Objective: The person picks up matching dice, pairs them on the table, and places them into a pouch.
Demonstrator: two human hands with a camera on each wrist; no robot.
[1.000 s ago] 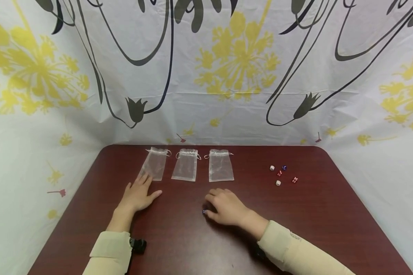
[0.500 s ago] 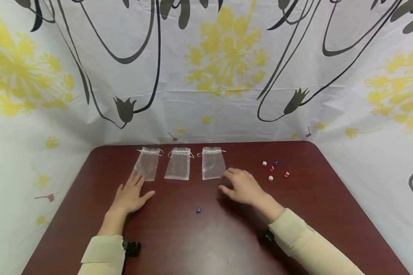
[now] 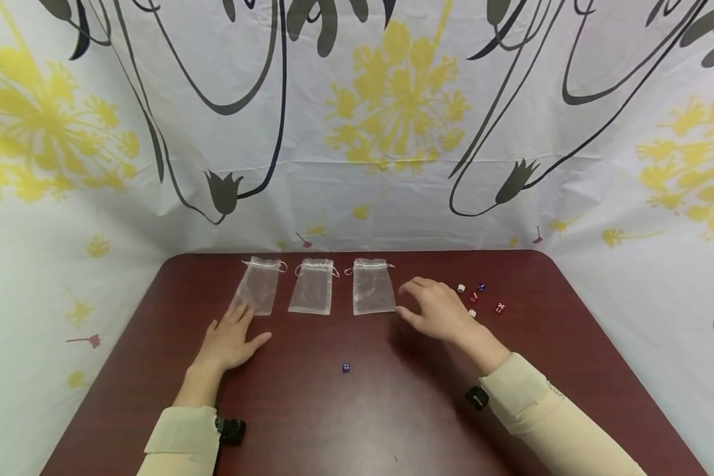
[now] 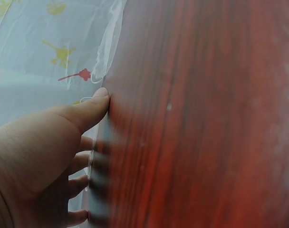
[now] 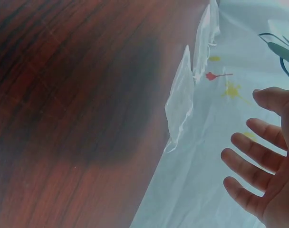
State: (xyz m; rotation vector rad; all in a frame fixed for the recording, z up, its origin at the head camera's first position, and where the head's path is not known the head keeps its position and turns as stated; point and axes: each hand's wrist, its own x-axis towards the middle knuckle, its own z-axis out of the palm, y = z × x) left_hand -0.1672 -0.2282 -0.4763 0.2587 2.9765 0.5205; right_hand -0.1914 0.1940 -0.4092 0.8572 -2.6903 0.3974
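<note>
Flat at the table's far side lie three sheer white drawstring pouches: a left pouch (image 3: 260, 285), a middle pouch (image 3: 312, 287) and a right pouch (image 3: 373, 287). My left hand (image 3: 225, 342) rests on the tabletop, fingers spread, with its fingertips at the near edge of the left pouch. Just right of the right pouch, my right hand (image 3: 436, 309) hovers with nothing in it; the right wrist view shows its fingers (image 5: 251, 168) apart and slightly bent. A single blue die (image 3: 346, 367) sits near the table's middle, away from both hands.
Beyond my right hand are several small dice, among them a white die (image 3: 461, 288), a blue die (image 3: 481, 287) and a red die (image 3: 500, 308). A patterned white cloth (image 3: 345, 198) hangs behind and beside the dark red wooden table (image 3: 297, 423).
My right hand has let go of the blue die and moved right and toward the far side, up off the table. The left hand has stayed by the left pouch.
</note>
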